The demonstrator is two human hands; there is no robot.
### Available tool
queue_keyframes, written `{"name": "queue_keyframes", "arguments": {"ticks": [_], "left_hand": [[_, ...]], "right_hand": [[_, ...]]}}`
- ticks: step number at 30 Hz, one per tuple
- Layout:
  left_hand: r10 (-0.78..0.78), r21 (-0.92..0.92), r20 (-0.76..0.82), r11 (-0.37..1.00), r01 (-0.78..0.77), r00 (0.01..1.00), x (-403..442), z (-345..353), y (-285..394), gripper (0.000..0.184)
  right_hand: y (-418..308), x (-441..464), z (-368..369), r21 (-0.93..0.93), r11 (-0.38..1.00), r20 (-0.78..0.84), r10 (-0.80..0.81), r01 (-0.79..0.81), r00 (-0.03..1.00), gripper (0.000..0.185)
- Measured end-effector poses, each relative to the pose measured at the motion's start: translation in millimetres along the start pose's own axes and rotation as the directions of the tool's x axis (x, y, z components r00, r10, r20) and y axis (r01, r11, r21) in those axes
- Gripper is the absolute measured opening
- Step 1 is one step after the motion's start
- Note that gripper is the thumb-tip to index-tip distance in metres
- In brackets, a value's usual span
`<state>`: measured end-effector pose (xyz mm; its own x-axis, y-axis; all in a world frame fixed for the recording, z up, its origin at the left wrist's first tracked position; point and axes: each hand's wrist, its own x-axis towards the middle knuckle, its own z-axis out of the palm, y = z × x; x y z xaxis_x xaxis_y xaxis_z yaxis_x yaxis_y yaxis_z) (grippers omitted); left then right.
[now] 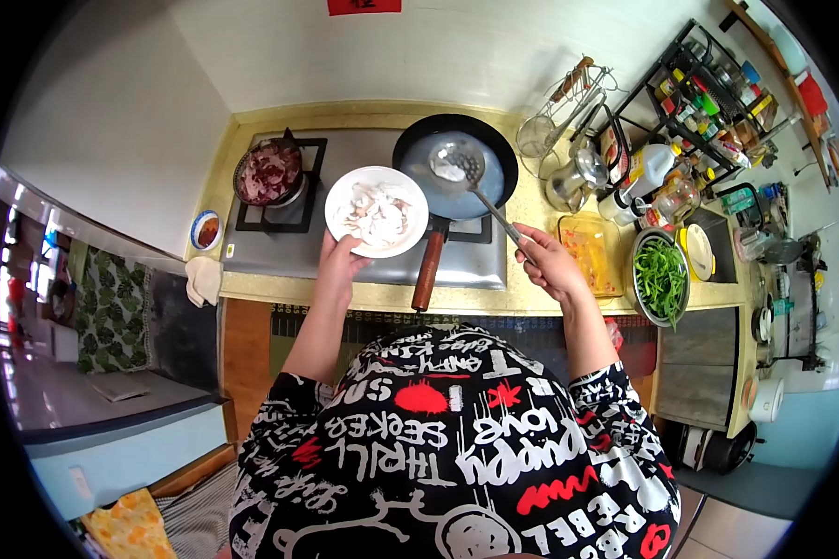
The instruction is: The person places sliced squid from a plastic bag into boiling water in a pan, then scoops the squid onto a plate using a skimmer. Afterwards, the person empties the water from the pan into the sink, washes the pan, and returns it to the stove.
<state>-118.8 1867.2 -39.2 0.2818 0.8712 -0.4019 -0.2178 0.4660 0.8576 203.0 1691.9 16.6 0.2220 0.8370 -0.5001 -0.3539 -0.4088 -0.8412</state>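
Observation:
My left hand [342, 258] grips the near rim of a white bowl [337, 226] at the left of the wok. Pale, whitish pieces of food [379, 211] lie in the bowl; their kind I cannot make out. My right hand [549, 262] is wrapped round the handle of a perforated skimmer [460, 163]. Its round head, with a little white food in it, is over the black wok [502, 152], which contains cloudy liquid. The wok's wooden handle [427, 272] points toward me. Whether the skimmer touches the liquid I cannot tell.
A bowl of dark red meat [268, 172] sits on the left burner. Beside the stove are a small dish [205, 230] and a folded cloth [203, 281]. To the right stand a glass dish [590, 253], a bowl of green peppers [660, 279], a metal pot [576, 182] and several bottles.

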Motion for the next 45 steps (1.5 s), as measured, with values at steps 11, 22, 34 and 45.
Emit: {"name": "queue_keyframes", "arguments": {"ticks": [11, 22, 34, 45], "left_hand": [[-0.015, -0.008, 0.016, 1.0, 0.015, 1.0, -6, 3, -6, 0.062], [-0.04, 0.003, 0.025, 0.999, 0.039, 0.999, -10, 6, -7, 0.058], [-0.037, -0.005, 0.049, 0.999, 0.037, 0.998, -8, 12, -7, 0.059], [-0.058, 0.002, 0.069, 0.998, 0.058, 0.996, 10, 13, -12, 0.064]], "right_hand": [[-3, -17, 6, -0.009, 1.0, 0.03, 0.017, -0.017, 0.999, 0.045], [-1, -16, -3, -0.001, 1.0, -0.011, -0.02, 0.02, 1.0, 0.043], [-11, -28, 4, 0.024, 0.996, -0.01, -0.086, 0.086, 0.996, 0.039], [-22, -53, 35, -0.294, 0.941, 0.021, -0.171, 0.169, 0.985, 0.04]]}}
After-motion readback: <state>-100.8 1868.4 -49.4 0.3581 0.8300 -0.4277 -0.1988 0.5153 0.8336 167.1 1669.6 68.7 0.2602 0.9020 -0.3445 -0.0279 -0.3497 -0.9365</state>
